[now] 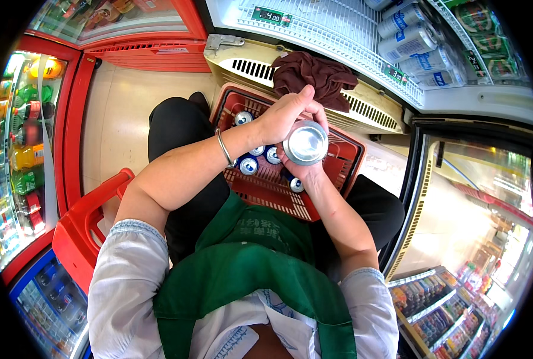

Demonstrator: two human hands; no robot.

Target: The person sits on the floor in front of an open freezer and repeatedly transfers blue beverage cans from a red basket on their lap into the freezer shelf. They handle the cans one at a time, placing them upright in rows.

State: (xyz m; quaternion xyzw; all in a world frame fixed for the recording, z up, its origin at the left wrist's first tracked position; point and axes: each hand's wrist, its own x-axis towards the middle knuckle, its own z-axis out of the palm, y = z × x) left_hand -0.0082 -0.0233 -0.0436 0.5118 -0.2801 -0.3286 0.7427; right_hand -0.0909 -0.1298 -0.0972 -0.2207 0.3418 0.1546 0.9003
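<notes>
A metal drink can [306, 142] is held between both hands above a red plastic basket [354, 172], one bare round end facing up. My left hand [286, 114], with a bangle on its wrist, lies against the far side of the can, thumb pointing up and away. Beneath and around the can, my right hand [304, 168] supports it; its fingers are partly hidden. Several blue-and-silver cans [249, 165] stand in the basket, some covered by my left forearm. A crumpled dark brown cloth [313, 76] lies on the fridge's base ledge, just beyond my hands.
Ahead is an open fridge with a white wire shelf [329, 40] holding white-and-blue cans [410, 42] at the right. Its glass door [463, 188] stands open on the right. A red plastic stool [80, 229] is at the left, beside a red-framed drinks fridge [64, 134].
</notes>
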